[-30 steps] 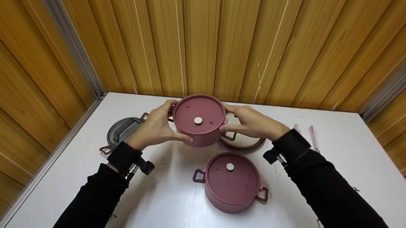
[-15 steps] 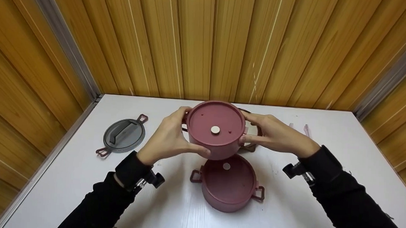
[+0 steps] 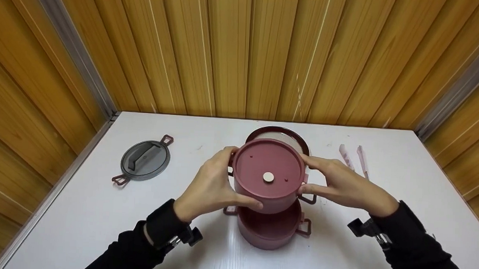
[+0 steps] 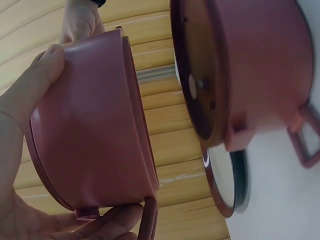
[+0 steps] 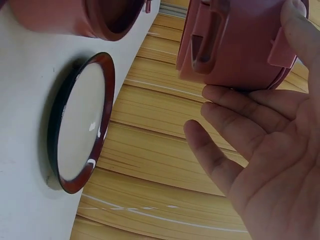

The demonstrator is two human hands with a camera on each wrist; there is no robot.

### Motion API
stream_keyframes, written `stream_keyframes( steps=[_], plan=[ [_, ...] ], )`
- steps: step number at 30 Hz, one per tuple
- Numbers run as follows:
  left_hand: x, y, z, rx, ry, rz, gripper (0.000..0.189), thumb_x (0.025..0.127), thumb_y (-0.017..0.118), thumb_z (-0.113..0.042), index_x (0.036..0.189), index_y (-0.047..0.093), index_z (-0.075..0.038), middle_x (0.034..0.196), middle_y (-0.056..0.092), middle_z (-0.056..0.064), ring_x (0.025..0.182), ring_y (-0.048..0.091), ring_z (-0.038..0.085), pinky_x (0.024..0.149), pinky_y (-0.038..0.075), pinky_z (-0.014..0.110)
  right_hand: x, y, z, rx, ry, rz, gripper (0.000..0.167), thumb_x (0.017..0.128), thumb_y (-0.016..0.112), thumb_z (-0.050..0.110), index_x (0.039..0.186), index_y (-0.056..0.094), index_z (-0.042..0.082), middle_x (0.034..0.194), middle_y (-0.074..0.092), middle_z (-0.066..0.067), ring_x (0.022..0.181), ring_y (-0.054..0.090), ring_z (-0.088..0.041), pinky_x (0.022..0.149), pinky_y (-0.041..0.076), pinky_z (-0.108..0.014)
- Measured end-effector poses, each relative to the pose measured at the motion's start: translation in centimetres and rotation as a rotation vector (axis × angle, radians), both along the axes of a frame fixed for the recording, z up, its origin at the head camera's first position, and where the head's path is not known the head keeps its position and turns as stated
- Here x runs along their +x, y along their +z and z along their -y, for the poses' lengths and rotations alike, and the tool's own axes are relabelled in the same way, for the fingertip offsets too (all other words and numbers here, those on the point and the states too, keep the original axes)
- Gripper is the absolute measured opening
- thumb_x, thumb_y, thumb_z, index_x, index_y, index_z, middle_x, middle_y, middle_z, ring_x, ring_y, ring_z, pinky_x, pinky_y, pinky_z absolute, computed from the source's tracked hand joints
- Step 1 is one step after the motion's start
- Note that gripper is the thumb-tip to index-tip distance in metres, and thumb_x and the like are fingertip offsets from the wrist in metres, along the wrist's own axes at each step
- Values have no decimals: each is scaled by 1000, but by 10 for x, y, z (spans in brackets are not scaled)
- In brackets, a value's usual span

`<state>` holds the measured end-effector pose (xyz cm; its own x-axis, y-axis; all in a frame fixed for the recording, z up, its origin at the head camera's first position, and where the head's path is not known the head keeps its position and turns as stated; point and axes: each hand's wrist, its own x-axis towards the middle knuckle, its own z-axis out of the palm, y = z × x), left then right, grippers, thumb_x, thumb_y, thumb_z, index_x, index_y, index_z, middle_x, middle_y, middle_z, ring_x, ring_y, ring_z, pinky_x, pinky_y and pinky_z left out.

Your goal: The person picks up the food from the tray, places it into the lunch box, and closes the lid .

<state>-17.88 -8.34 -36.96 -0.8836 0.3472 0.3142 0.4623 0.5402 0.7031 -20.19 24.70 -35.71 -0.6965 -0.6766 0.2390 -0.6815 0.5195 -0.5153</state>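
A maroon pot (image 3: 269,167) with a silver knob on its flat top is held between my two hands, raised over a second maroon pot (image 3: 268,231). My left hand (image 3: 216,181) grips its left side, thumb across the front wall and fingers around the handle side, as the left wrist view shows. My right hand (image 3: 341,184) holds the opposite side with thumb and forefinger, other fingers stretched out below in the right wrist view. Below, the second pot sits on the table with both side handles showing; the raised pot hides its rear part in the head view.
A cream plate (image 5: 82,120) with a brown rim lies behind the pots. Left of them rests a grey round lid (image 3: 145,160) with maroon loop handles. Two pale pink utensils (image 3: 362,158) lie at right on the white table (image 3: 81,216), before a wood-panelled wall.
Both hands have brought the raised pot rightward and toward me, from behind the second pot to over its rear. The grey lid, plate and utensils are now less covered by the arms.
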Motion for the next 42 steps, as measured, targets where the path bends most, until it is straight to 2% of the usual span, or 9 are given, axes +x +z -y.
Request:
stream_keyframes(
  steps=[4, 9, 12, 16, 20, 24, 30, 35, 42],
  plan=[
    [8, -7, -4, 7, -3, -6, 120, 53, 110, -57, 150, 56, -11, 138, 71, 0, 128, 68, 20, 111, 59, 45, 8, -7, -5, 20, -16, -35, 75, 101, 81, 27, 168, 49, 14, 160, 65, -3, 145, 65, -32, 117, 54, -59],
    [13, -15, -8, 18, -27, -28, 120, 55, 110, -57, 151, 56, -10, 140, 69, 1, 130, 68, 20, 111, 60, 46, 15, -15, -10, 26, -27, -65, 77, 99, 83, 26, 166, 50, 10, 159, 65, -7, 144, 65, -34, 117, 56, -54],
    [16, -19, -10, 21, -31, -23, 120, 55, 110, -56, 151, 55, -9, 140, 69, 2, 129, 68, 20, 111, 61, 47, 19, -19, -12, 26, -30, -46, 77, 100, 82, 28, 167, 50, 11, 161, 63, -9, 146, 63, -34, 121, 53, -42],
    [21, -24, -11, 8, -21, -20, 120, 55, 109, -57, 150, 55, -9, 139, 70, 2, 128, 69, 20, 110, 61, 48, 23, -24, -13, 25, -20, -16, 76, 102, 79, 30, 168, 47, 11, 164, 60, -10, 150, 59, -31, 125, 43, -25],
    [24, -28, -12, -10, -15, -33, 119, 55, 108, -59, 149, 56, -9, 138, 70, 2, 127, 69, 20, 110, 61, 47, 25, -29, -14, 7, 3, -21, 75, 103, 79, 27, 168, 46, 11, 164, 60, -11, 151, 59, -24, 124, 40, -19],
    [27, -31, -12, -29, -10, -56, 118, 56, 108, -61, 149, 56, -9, 137, 70, 2, 127, 69, 20, 110, 61, 45, 27, -33, -14, -4, 19, -26, 75, 103, 80, 26, 168, 46, 10, 164, 60, -12, 151, 58, -20, 123, 38, -15],
    [31, -37, -11, -40, 1, -75, 120, 55, 108, -61, 150, 56, -9, 138, 69, 4, 128, 69, 21, 110, 61, 46, 29, -38, -13, 16, 10, -55, 77, 101, 81, 29, 168, 47, 12, 163, 61, -12, 150, 59, -23, 124, 41, -19],
    [34, -41, -12, -46, 14, -96, 121, 55, 108, -60, 150, 55, -8, 139, 68, 4, 128, 68, 20, 111, 61, 46, 30, -41, -15, 13, 16, -60, 78, 100, 82, 29, 168, 47, 13, 163, 61, -11, 150, 59, -20, 123, 43, -21],
    [38, -45, -13, -54, 27, -65, 121, 57, 107, -61, 152, 53, -8, 141, 66, 5, 130, 67, 21, 112, 60, 48, 31, -45, -16, 4, 25, -46, 78, 100, 82, 28, 168, 48, 12, 163, 61, -12, 151, 56, -17, 124, 41, -19]
  ],
)
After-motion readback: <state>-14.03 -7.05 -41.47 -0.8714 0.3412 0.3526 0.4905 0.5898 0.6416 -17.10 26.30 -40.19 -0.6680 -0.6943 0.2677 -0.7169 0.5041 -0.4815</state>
